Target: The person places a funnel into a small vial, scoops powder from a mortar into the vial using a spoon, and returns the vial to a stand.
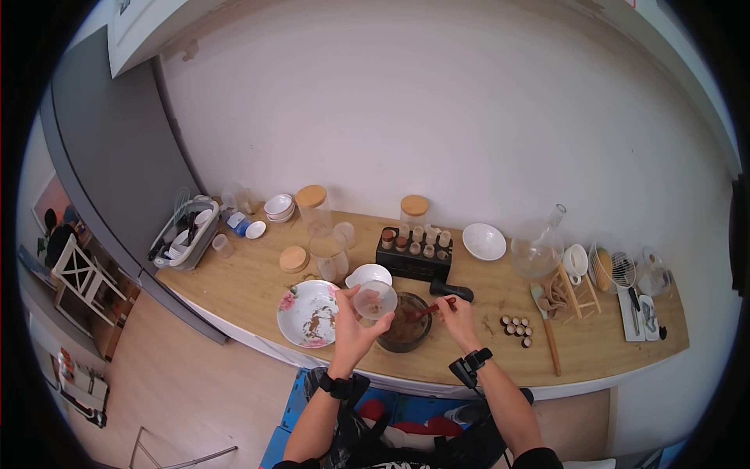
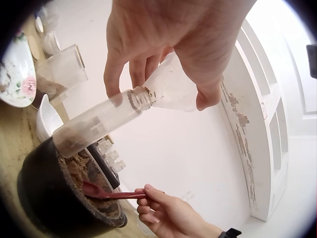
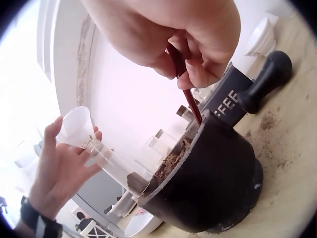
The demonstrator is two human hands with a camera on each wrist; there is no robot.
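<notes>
My left hand (image 2: 173,34) holds a clear tube (image 2: 99,124) with a translucent funnel (image 2: 173,87) set in its mouth. Some brown powder lies at the tube's lower end, which is tilted down by the rim of a black mortar (image 3: 208,173). Brown ground material (image 2: 79,171) fills part of the mortar. Pinched in my right hand (image 3: 183,39) is a dark red spoon (image 2: 116,195), its bowl down in the mortar.
A floral plate (image 1: 308,314) with brown bits and a white bowl (image 1: 369,275) stand left of the mortar. Behind are a black rack of small tubes (image 1: 412,254) and a black pestle (image 1: 451,291); small capped pieces (image 1: 517,325) lie to the right.
</notes>
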